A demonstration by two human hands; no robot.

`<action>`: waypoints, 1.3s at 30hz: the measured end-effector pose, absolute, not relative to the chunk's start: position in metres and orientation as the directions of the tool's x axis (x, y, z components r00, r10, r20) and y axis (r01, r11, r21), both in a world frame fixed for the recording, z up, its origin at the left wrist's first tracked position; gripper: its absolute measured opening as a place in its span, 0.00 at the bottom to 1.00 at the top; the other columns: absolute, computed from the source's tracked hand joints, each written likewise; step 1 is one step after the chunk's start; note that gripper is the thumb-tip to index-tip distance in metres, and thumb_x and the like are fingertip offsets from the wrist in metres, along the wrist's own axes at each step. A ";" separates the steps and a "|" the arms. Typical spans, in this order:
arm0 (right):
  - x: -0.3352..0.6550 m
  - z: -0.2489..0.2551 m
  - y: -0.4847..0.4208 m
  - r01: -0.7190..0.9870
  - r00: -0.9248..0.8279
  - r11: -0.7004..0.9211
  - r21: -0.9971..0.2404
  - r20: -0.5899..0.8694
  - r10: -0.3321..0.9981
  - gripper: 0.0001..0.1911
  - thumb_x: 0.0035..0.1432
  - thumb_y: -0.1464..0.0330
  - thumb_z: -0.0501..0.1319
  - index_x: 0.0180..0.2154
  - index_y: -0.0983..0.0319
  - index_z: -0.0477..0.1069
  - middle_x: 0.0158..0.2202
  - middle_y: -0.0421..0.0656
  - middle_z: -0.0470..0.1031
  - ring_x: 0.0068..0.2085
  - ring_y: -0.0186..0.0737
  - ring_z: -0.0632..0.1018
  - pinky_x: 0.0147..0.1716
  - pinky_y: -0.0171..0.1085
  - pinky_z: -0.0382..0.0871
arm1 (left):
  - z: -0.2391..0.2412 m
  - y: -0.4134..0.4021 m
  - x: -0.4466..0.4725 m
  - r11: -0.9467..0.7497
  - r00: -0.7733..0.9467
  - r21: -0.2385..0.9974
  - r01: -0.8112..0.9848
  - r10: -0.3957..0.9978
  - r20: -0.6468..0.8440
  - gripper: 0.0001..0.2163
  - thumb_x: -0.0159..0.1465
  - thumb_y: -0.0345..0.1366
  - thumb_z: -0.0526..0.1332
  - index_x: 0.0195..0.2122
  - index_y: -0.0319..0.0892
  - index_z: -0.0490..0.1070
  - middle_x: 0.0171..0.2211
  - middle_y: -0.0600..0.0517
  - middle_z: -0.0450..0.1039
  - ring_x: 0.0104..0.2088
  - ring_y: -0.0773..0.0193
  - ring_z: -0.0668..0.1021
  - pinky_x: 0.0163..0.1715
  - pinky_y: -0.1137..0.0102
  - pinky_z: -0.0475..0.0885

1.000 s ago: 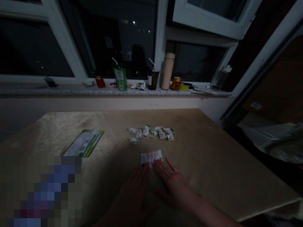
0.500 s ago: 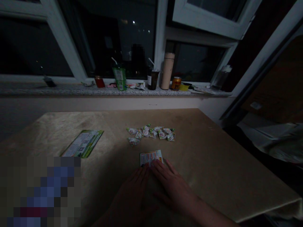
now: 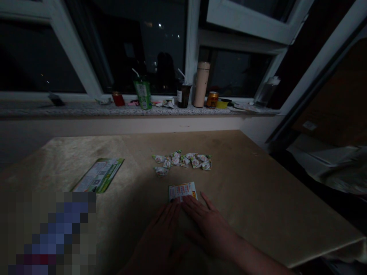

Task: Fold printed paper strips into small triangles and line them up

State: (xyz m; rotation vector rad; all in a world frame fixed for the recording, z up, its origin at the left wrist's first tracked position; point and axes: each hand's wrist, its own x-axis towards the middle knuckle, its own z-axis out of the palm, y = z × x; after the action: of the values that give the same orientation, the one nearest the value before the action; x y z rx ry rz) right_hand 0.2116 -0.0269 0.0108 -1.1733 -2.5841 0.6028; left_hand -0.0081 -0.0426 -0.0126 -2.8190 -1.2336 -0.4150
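Observation:
A small printed card or paper [image 3: 182,189] lies flat on the table, white with orange and red blocks of print. My left hand [image 3: 163,229] rests palm down, its fingertips at the card's near left edge. From the right, my right hand [image 3: 205,217] lies flat with fingers stretched over the card's near edge. Neither hand grips anything. Just beyond the card sit several small wrapped pieces [image 3: 183,160] in white and green wrappers, in an uneven row. Off to the left lies a flat green-and-white printed packet [image 3: 99,175].
A tan cloth [image 3: 258,206] covers the table. On the windowsill [image 3: 160,111] stand a green cup [image 3: 142,93], a dark drink cup [image 3: 182,95], a tall pinkish flask [image 3: 202,84], an orange can [image 3: 212,100] and a red jar [image 3: 118,99]. A blurred-out patch [image 3: 54,233] hides the lower left.
The view has shifted slightly. Both hands stay nearly in place on the card's near edge; the card and wrapped pieces lie as before.

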 end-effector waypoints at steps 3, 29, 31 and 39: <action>0.213 0.012 -0.027 0.646 -0.662 0.611 -0.457 0.064 0.747 0.34 0.61 0.62 0.55 0.65 0.62 0.46 0.66 0.46 0.51 0.66 0.42 0.53 0.65 0.52 0.35 | -0.014 -0.043 -0.010 -0.688 0.656 0.055 0.723 0.710 0.256 0.36 0.60 0.46 0.59 0.65 0.33 0.48 0.64 0.40 0.52 0.62 0.50 0.60 0.58 0.59 0.61; 0.223 0.011 -0.026 0.662 -0.610 0.608 -0.438 0.157 0.777 0.25 0.64 0.66 0.52 0.61 0.62 0.57 0.61 0.46 0.62 0.62 0.41 0.62 0.65 0.52 0.42 | -0.012 -0.039 -0.016 -0.694 0.656 0.031 0.719 0.693 0.299 0.35 0.61 0.48 0.58 0.65 0.35 0.51 0.61 0.40 0.60 0.57 0.49 0.68 0.54 0.61 0.65; 0.223 0.010 -0.027 0.663 -0.613 0.620 -0.419 0.171 0.771 0.24 0.64 0.66 0.52 0.61 0.63 0.58 0.60 0.46 0.64 0.62 0.41 0.63 0.65 0.52 0.42 | -0.010 -0.036 -0.018 -0.694 0.663 0.010 0.719 0.691 0.287 0.32 0.62 0.47 0.58 0.64 0.36 0.54 0.61 0.41 0.60 0.57 0.49 0.67 0.55 0.61 0.64; 0.223 0.014 -0.031 0.652 -0.621 0.665 -0.365 0.246 0.744 0.19 0.64 0.66 0.53 0.55 0.61 0.65 0.55 0.44 0.71 0.62 0.42 0.62 0.65 0.51 0.44 | -0.010 -0.022 -0.024 -0.714 0.707 -0.067 0.697 0.670 0.227 0.27 0.67 0.46 0.53 0.65 0.43 0.52 0.63 0.48 0.57 0.61 0.50 0.62 0.58 0.55 0.58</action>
State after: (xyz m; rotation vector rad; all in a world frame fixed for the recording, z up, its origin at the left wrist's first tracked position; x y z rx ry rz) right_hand 0.2233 -0.0314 0.0137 -1.0987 -2.5058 0.3395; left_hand -0.0239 -0.0223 -0.0104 -2.7643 -1.1138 -0.2797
